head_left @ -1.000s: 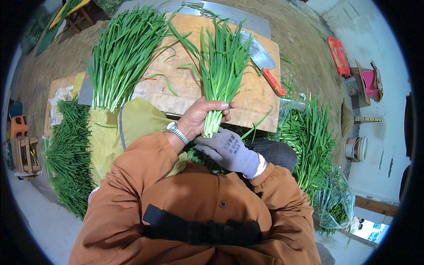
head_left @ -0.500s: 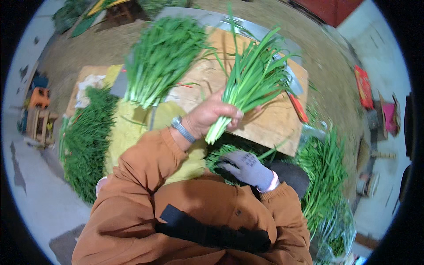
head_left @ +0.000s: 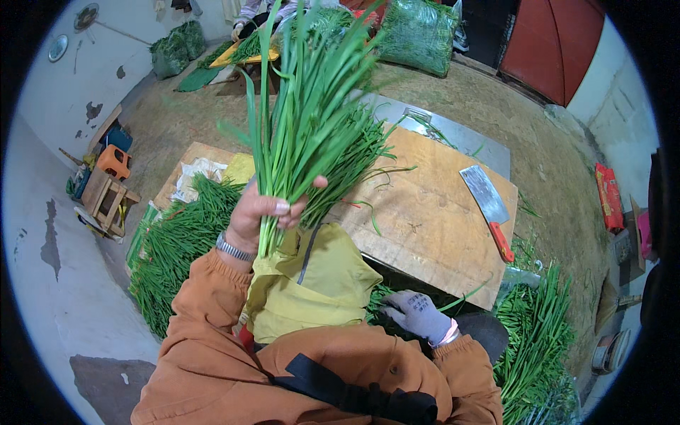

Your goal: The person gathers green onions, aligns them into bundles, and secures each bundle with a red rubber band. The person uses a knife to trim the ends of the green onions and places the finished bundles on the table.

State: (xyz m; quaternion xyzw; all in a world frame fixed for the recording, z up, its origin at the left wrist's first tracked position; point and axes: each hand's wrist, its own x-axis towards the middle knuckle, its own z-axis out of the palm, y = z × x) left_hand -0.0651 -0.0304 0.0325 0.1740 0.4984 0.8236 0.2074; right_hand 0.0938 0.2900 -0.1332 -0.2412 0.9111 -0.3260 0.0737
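My left hand (head_left: 273,212), bare and wearing a metal watch, is closed around the pale stem ends of a bunch of garlic chives (head_left: 290,142). The bunch stands up with its green leaves spread toward the far side. Behind it, a pile of chives (head_left: 354,166) lies on the left part of the wooden board (head_left: 432,212), partly hidden. In a grey glove, my right hand (head_left: 419,313) rests on dark green chives (head_left: 377,301) below the board's near edge. Its fingers are stretched over them, the tips partly hidden.
A cleaver (head_left: 487,198) with an orange handle lies at the board's right. More chives lie in heaps at left (head_left: 188,241) and right (head_left: 535,326). Yellow cloth (head_left: 312,290) covers my lap's left. Another person's hand (head_left: 237,32) shows at the far table.
My left hand has carried the chives left and away from the board's middle, toward the pile. My right hand stays low by the greens. The head view has tilted up and shifted.
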